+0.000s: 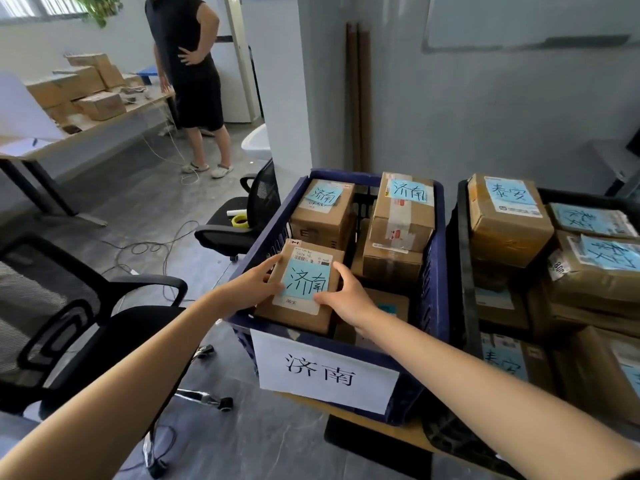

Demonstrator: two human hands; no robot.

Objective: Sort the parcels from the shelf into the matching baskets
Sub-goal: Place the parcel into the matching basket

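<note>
The left hand [256, 285] and right hand [347, 300] grip the parcel [304, 284] by its sides, fingers [341, 270] curled round it, at the basket's [440, 237] near-left corner.

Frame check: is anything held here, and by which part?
Both hands hold the cardboard parcel labelled 济南: left hand on its left edge, right hand on its right edge, at the blue basket's near-left corner.
</note>
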